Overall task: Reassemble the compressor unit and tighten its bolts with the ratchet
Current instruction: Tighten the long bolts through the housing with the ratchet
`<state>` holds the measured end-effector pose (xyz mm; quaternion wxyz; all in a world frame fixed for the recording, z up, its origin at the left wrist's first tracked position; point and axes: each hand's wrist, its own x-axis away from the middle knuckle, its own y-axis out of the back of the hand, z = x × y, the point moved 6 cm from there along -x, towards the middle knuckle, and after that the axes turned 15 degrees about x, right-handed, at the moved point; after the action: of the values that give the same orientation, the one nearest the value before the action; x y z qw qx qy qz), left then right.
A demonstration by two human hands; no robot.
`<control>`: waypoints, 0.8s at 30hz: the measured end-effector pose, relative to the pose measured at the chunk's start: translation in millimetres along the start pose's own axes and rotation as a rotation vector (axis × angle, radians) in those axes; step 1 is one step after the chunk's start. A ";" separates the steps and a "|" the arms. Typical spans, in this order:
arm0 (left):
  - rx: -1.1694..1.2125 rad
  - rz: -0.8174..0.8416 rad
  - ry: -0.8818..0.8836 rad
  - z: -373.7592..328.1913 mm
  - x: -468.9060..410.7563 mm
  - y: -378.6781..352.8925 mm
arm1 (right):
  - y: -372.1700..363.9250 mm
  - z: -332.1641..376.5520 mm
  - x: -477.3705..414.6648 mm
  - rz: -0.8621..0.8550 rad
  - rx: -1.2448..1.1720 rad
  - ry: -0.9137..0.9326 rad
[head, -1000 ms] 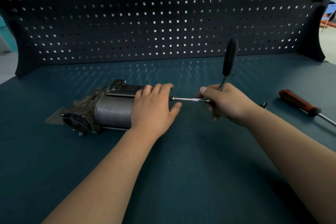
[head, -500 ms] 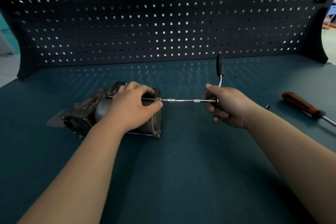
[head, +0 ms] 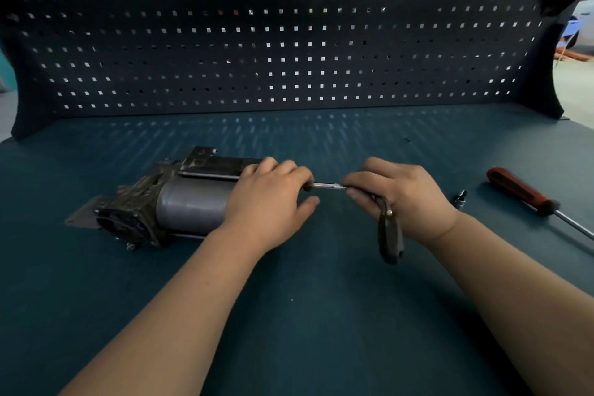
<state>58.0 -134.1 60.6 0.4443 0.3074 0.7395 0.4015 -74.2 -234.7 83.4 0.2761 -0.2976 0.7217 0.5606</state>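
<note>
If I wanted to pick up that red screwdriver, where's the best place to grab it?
Probably the thick red handle, reaching down from above. The screwdriver lies flat on the table with nothing touching it, and the handle is its widest part. The thin metal shaft gives fingers far less to wrap round.

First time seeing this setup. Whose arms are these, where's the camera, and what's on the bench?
No robot: a person's bare arms, filmed by a wide-angle camera worn on the head, looking down at a bench with a pegboard behind. The left hand holds the compressor unit steady. The right hand grips the ratchet, dark handle pointing toward the camera, its slim bar running toward the unit's end. A red-handled screwdriver and a small metal bit lie to the right.
</note>
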 end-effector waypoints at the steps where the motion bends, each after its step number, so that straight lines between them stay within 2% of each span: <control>1: -0.004 -0.002 0.003 -0.6 0.1 0.1 | -0.1 0.3 0.5 0.003 -0.001 -0.009; 4: -0.032 0.002 0.006 -1.7 1.2 -0.2 | -7.5 -5.9 3.7 0.083 -0.115 -0.141; 8: -0.063 0.007 0.003 -1.5 3.6 -0.7 | -27.4 -22.2 11.2 0.285 -0.382 -0.470; 11: -0.076 0.004 0.004 -0.9 3.8 -0.9 | -32.9 -25.0 10.5 0.352 -0.435 -0.591; 13: -0.081 0.007 0.006 -0.4 3.4 -1.5 | -37.0 -26.5 10.4 0.401 -0.560 -0.716; 18: -0.102 0.018 0.008 0.9 3.8 -2.8 | -54.0 -15.9 24.5 0.643 -1.233 -1.253; 20: -0.108 0.026 0.007 1.3 4.3 -3.1 | -56.2 -13.1 27.0 0.680 -1.301 -1.309; 24: -0.116 0.044 0.014 1.2 3.1 -4.0 | -56.8 -14.1 26.3 0.642 -1.255 -1.259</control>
<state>57.4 -133.2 55.5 0.4470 0.2947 0.7112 0.4555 -50.7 -262.6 30.6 0.2372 0.1785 0.0540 0.9534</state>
